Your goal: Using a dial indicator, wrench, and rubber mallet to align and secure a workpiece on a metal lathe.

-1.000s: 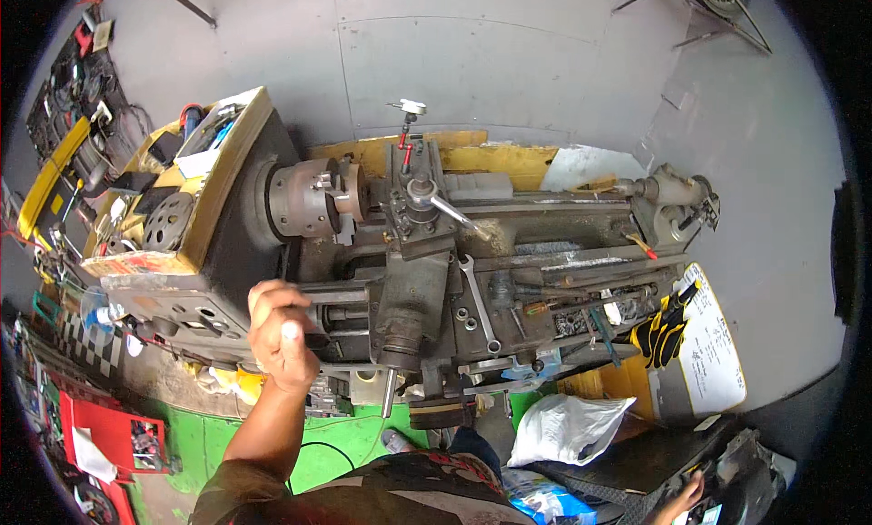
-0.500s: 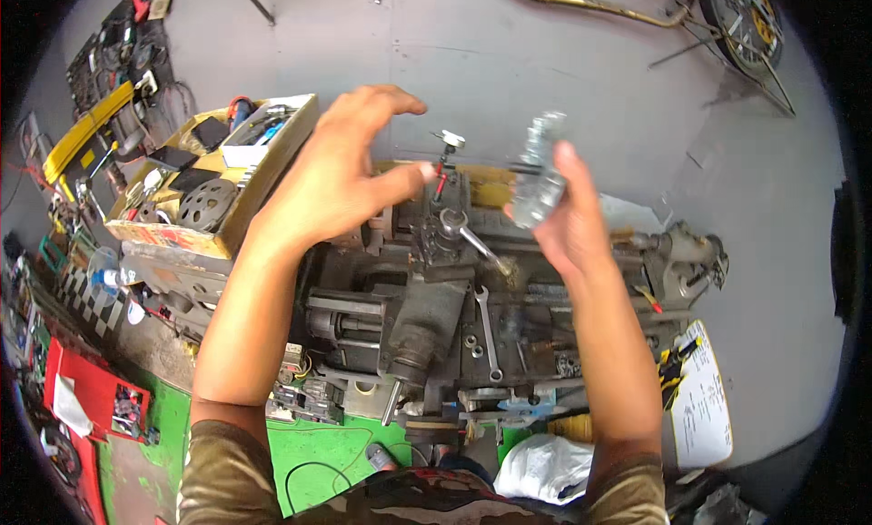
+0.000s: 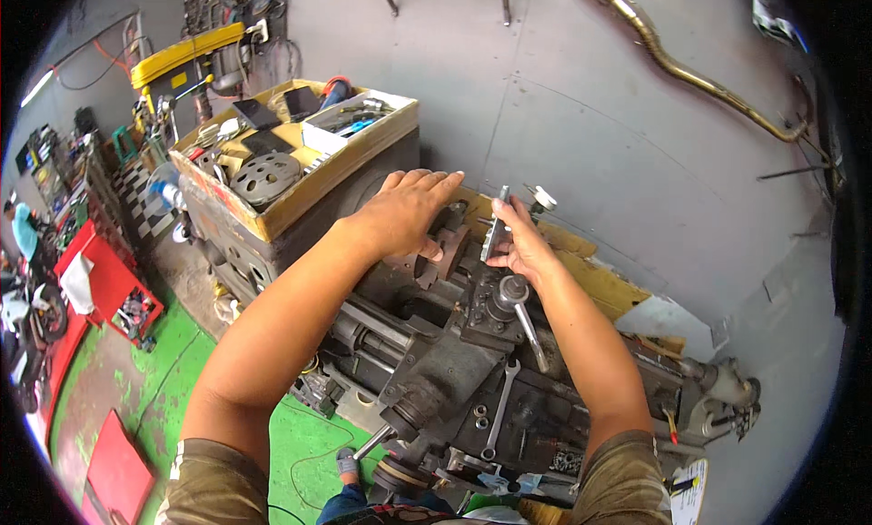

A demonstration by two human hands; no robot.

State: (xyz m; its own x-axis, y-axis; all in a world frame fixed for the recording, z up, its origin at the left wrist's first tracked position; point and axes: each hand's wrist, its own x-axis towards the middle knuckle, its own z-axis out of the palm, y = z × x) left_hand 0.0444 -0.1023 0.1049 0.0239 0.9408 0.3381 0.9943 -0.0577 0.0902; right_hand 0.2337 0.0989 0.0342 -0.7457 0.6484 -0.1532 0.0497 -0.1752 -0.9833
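A lathe [image 3: 454, 321] lies below my hands. My left hand [image 3: 404, 218] is open over its chuck [image 3: 440, 257], fingers stretched and thumb close to a chuck jaw; whether they touch cannot be made out. Just to the right, my right hand [image 3: 525, 242] is closed on a silvery machined metal part [image 3: 495, 223], a narrow block held upright with its edge towards me. Behind this hand a round dial gauge [image 3: 543, 198] shows. Beneath the right wrist sits the tool post [image 3: 509, 293] with its clamp lever [image 3: 530, 336].
A combination wrench [image 3: 501, 411] and small nuts [image 3: 480, 417] lie on the carriage. An open box [image 3: 263, 221] of tools and parts stands on the headstock at left. Behind is a grey wall [image 3: 599, 143]. A red tool cart [image 3: 109, 275] stands on the green floor, far left.
My view has turned left. The right hand has brought the metal part leftwards, close to the chuck and my left hand. The left hand has come down over the chuck.
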